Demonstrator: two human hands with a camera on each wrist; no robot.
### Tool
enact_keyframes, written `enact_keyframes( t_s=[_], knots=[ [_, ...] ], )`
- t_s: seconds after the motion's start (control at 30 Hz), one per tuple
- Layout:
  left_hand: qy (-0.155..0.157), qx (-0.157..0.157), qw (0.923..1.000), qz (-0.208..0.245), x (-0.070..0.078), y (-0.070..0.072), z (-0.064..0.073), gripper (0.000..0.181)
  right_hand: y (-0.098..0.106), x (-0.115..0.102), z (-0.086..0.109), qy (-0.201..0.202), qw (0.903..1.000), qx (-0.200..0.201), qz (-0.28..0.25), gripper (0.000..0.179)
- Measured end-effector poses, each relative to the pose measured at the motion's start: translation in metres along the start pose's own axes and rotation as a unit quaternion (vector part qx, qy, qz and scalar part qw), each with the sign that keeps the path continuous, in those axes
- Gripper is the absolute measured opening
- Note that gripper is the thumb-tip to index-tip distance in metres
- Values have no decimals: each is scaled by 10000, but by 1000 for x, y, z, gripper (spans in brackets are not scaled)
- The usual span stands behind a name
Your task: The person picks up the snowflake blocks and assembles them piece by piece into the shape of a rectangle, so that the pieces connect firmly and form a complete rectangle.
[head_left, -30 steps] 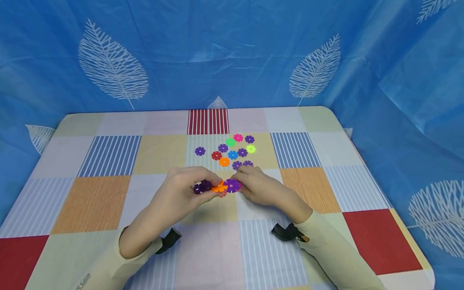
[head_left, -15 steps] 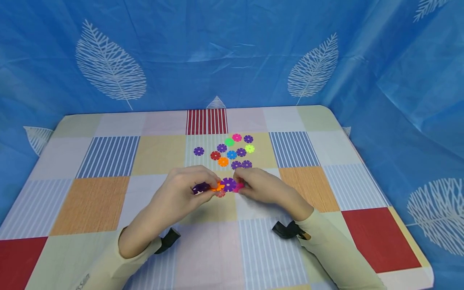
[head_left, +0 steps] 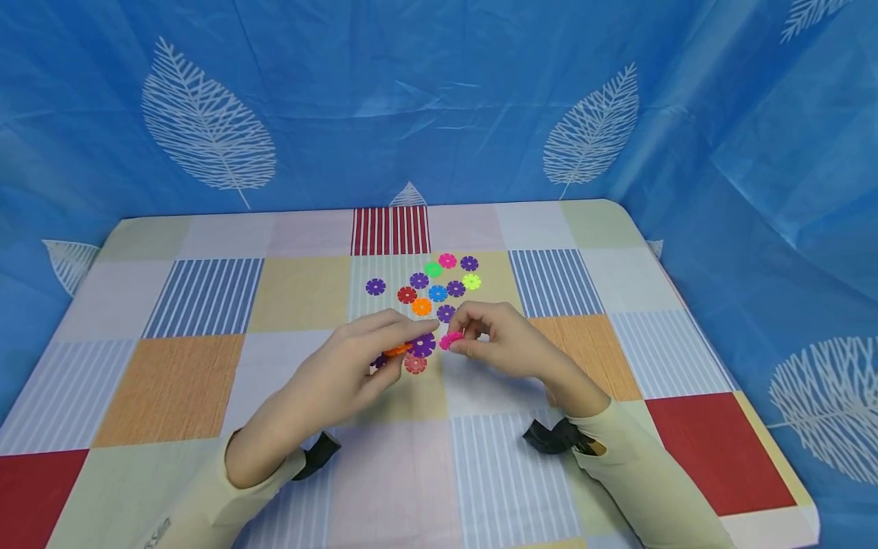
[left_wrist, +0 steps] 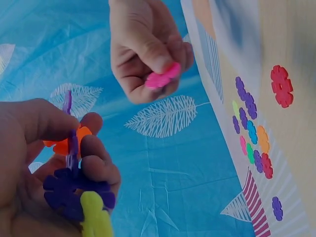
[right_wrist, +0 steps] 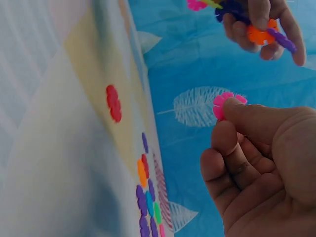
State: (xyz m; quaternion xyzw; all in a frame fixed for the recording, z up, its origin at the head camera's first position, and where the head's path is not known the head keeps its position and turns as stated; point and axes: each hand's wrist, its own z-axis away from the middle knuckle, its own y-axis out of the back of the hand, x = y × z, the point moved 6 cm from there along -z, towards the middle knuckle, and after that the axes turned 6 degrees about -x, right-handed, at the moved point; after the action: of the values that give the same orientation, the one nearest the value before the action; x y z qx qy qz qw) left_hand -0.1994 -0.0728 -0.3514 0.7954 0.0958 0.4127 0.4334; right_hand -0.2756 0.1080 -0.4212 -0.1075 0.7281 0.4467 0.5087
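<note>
My left hand [head_left: 353,358] holds a chain of interlocking flower-shaped plastic discs. An orange disc [right_wrist: 256,35] lies between a purple disc [head_left: 424,346] at one end and a dark purple disc [left_wrist: 64,195] nearer the palm. Beyond these are a yellow disc [left_wrist: 96,217] and a pink one [right_wrist: 197,4], partly cut off in the right wrist view. The left fingers hide much of the chain in the head view. Between thumb and index finger, my right hand [head_left: 507,339] pinches a single pink disc [right_wrist: 219,106], apart from the chain.
A loose red disc [head_left: 415,364] lies on the patchwork tablecloth [head_left: 391,473] just below the hands. Farther back several loose discs are spread, among them an orange disc [head_left: 421,306] and a blue disc [head_left: 437,293]. A blue leaf-patterned curtain [head_left: 411,107] hangs behind the table.
The pink disc in my right hand has come away from beside the chain's purple disc, moving slightly right. My left hand has turned, its index finger now stretched over the chain.
</note>
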Motion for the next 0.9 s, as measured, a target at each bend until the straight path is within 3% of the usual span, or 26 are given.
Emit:
enact_keyframes(
  t_s=[0.17, 0.33, 0.47, 0.73, 0.9],
  knots=[
    [-204, 109, 9997, 32, 1, -2, 1, 46, -1, -8, 1, -80, 9989, -39, -456, 9],
    [-263, 322, 9991, -32, 3, -1, 0, 44, -1, -19, 2, 148, 9958, 67, -905, 7],
    [-218, 432, 9988, -119, 2, 0, 0, 44, 1, -28, 5, 350, 9947, 222, -937, 12],
    [-126, 417, 9988, -211, 1, -1, -1, 45, 2, -45, 8, 1231, 9851, 280, -1171, 18],
    [-245, 380, 9988, -196, 2, -1, -1, 46, 2, -55, 10, 1881, 9780, 447, -780, 26]
  ],
)
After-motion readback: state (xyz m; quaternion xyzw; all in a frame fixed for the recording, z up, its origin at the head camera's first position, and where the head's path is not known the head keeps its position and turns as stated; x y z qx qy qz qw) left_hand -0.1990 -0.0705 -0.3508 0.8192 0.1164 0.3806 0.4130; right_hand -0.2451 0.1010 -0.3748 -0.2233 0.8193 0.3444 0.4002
